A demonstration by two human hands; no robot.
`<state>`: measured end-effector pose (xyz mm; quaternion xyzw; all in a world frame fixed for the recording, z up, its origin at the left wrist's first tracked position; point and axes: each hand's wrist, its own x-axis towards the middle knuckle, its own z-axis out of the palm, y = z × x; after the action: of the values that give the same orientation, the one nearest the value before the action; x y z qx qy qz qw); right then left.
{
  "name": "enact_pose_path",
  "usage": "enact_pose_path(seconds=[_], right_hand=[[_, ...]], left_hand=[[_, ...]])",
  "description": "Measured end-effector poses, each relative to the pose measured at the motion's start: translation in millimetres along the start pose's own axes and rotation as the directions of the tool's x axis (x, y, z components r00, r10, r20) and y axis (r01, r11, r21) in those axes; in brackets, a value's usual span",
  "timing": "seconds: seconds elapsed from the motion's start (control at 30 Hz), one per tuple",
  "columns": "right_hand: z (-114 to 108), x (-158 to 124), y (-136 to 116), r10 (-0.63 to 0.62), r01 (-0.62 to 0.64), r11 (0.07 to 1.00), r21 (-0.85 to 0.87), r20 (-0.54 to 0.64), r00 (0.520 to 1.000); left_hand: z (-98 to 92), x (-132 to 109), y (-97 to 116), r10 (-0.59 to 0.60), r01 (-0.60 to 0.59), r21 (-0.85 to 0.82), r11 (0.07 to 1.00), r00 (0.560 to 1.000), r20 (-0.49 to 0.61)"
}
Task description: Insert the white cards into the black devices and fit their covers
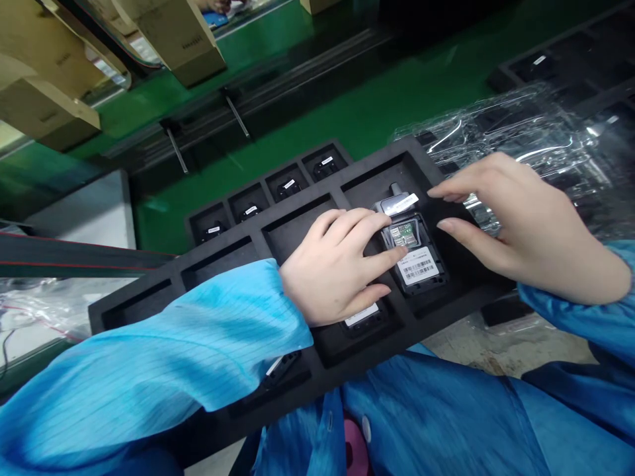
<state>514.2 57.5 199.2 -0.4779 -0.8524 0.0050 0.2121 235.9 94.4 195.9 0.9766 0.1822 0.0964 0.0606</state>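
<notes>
A black foam tray (297,218) with several pockets lies across my lap. A black electronic module (415,259) with a white barcode label sits in one pocket, its small circuit board showing. My left hand (333,268) rests on the tray with its fingertips on the module's left edge. My right hand (516,221) hovers at the module's right, its fingers touching a small grey part (399,202) at the module's top end. Neither hand lifts anything. A smaller labelled part (362,315) lies under my left palm.
A row of small black parts (288,188) fills pockets at the tray's far edge. Clear plastic bags (526,139) lie on a second black tray at the right. A green conveyor (357,112) runs beyond, with cardboard boxes (183,39) at the upper left.
</notes>
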Motion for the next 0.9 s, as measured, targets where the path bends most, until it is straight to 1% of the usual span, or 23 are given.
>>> enact_pose_path(seconds=[0.07,0.13,0.2,0.3,0.43,0.57,0.67,0.77,0.9], right_hand=[[-3.1,-9.9,2.3,-0.099,0.098,0.995,-0.02,-0.04,0.994],[-3.6,-19.4,4.0,-0.181,0.18,0.983,-0.041,-0.017,0.983],[-2.2,-26.1,4.4,-0.224,0.224,0.973,-0.062,0.017,0.974],[0.9,-29.5,2.8,-0.242,0.245,0.961,-0.124,0.045,0.969],[3.0,-27.4,0.2,-0.261,0.26,0.946,-0.195,0.018,0.965],[3.3,-26.3,-0.1,-0.245,0.244,0.952,-0.185,0.017,0.969],[4.1,-26.1,1.5,-0.225,0.227,0.96,-0.162,0.03,0.974],[7.4,-24.8,3.2,-0.195,0.192,0.965,-0.179,0.001,0.981],[12.9,-21.4,3.2,-0.166,0.165,0.962,-0.218,0.012,0.986]], left_hand=[[0.4,-0.4,-0.9,0.012,-0.012,0.004,1.0,1.0,0.007],[0.4,-0.7,-1.2,0.028,-0.028,0.007,1.0,1.0,-0.004],[-0.2,-0.6,-0.8,0.036,-0.036,0.009,0.999,0.998,-0.042],[-1.7,0.7,0.6,0.037,-0.035,0.027,0.999,0.995,-0.097],[-3.3,3.2,2.9,0.04,-0.036,0.057,0.998,0.997,-0.065],[-3.7,3.4,4.1,0.034,-0.031,0.07,0.997,0.999,-0.037],[-2.8,3.5,3.4,0.024,-0.02,0.067,0.998,0.998,-0.058],[-1.5,5.5,1.8,-0.015,0.023,0.099,0.995,0.996,-0.087],[-1.8,9.3,0.9,-0.036,0.045,0.156,0.987,0.997,-0.063]])
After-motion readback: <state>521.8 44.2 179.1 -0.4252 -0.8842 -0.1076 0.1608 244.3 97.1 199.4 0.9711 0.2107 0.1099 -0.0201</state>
